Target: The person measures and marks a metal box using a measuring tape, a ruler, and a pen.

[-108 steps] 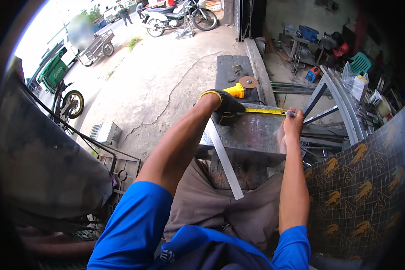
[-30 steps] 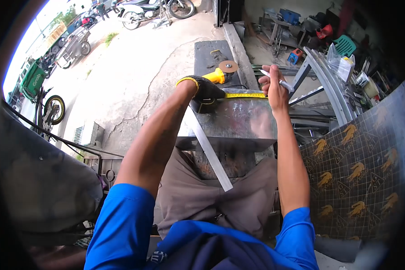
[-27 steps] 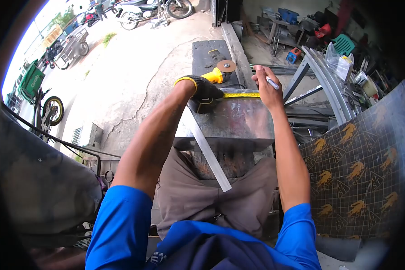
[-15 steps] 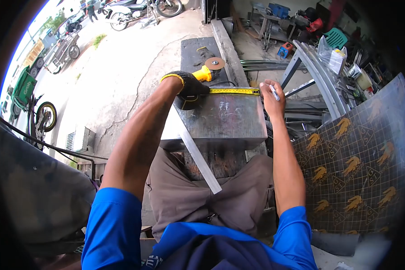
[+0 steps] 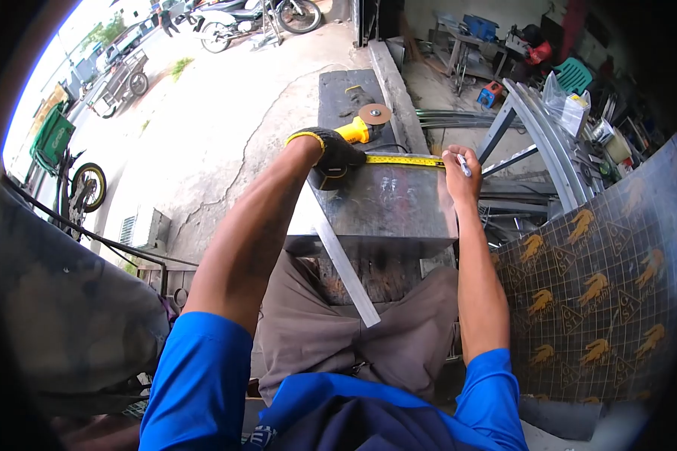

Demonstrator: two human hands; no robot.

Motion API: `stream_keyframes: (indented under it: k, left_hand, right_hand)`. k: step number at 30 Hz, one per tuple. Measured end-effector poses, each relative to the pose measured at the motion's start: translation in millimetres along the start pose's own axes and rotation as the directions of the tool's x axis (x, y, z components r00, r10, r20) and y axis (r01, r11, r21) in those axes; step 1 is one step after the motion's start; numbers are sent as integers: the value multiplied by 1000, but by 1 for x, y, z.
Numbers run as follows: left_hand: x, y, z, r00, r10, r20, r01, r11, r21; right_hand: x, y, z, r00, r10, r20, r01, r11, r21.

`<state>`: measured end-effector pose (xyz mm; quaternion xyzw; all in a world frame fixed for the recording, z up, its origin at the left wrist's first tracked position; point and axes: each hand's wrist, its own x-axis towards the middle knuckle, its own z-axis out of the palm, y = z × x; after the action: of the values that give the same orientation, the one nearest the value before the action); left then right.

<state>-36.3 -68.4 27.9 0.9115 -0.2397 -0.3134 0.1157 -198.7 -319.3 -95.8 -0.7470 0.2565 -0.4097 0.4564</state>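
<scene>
The tape measure lies across the far part of a sheet-metal piece, its yellow blade drawn out left to right, the long axis roughly parallel to the far edge. The blade spans the gap between the two hands: its left end runs into the gloved left hand, its right end meets the fingertips of the bare right hand near the metal's far right corner. The left fingers are closed on the tape measure, its dark case partly hidden by the glove. The right fingers grasp a pale pen; whether they also pinch the blade's tip cannot be told. The left forearm reaches diagonally far and right; the right forearm points nearly straight away from the body, its hand nearer the blade's free end.

Beneath the metal is a dark bench. A narrow flat strip slants from the metal's left side toward the lap. Beyond the left hand sits a yellow angle grinder, its disc uppermost. To the right stand a grey steel frame and, nearer, a printed sheet.
</scene>
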Motion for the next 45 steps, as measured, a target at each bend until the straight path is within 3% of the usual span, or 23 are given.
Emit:
stream_keyframes:
  k: [2, 3, 5, 6, 8, 10, 11, 12, 14, 22, 28, 34, 40, 42, 45]
  left_hand:
    - [0, 0, 0, 999, 26, 22, -26, 1000, -1]
    - [-1, 0, 0, 999, 37, 32, -37, 999, -3]
    - [-2, -1, 0, 998, 41, 37, -41, 999, -8]
    - [-4, -1, 0, 999, 35, 33, -35, 999, -10]
    - [-6, -1, 0, 999, 30, 20, -30, 1000, -1]
    - [-7, -1, -1, 999, 46, 3, -46, 999, 14]
    - [-6, -1, -1, 998, 56, 1, -56, 998, 18]
    - [16, -8, 4, 1000, -18, -1, 18, 993, 113]
    - [-9, 1, 0, 999, 38, 29, -36, 997, -70]
    - [-15, 4, -1, 999, 32, 1, -32, 999, -12]
    - [-10, 6, -1, 999, 28, 33, -29, 999, 20]
    - [-8, 3, 1, 1000, 17, 19, -17, 1000, 11]
    - [-9, 1, 1, 998, 47, 34, -44, 995, -89]
    - [-8, 2, 0, 998, 40, 42, -37, 996, -75]
    - [-9, 1, 0, 998, 33, 44, -31, 998, -46]
  right_hand:
    - [-3, -11, -3, 994, -100, -39, 92, 981, -168]
    - [-3, -20, -5, 994, -100, -34, 93, 981, -168]
    - [0, -46, -1, 904, -422, -72, 370, 854, -365]
    - [-1, -65, 1, 938, -348, 7, 343, 921, -183]
    - [-1, -84, 19, 920, -392, 3, 392, 919, -41]
    - [-3, -102, 34, 937, -338, 90, 333, 940, 68]
    - [4, -104, 39, 950, -201, 237, 195, 980, 49]
    - [7, -104, 43, 949, -210, 236, 202, 978, 57]
    - [9, -109, 49, 909, -81, 408, 39, 993, 109]
    - [6, -79, 76, 937, -185, 298, 145, 978, 153]
    - [5, -68, 74, 956, -139, 259, 117, 988, 97]
    - [7, -65, 74, 975, -88, 206, 47, 979, 197]
    - [6, -68, 71, 959, -78, 272, 35, 986, 161]
    - [2, -74, 71, 961, -63, 271, -7, 968, 250]
    - [3, -72, 71, 950, -65, 306, -10, 971, 237]
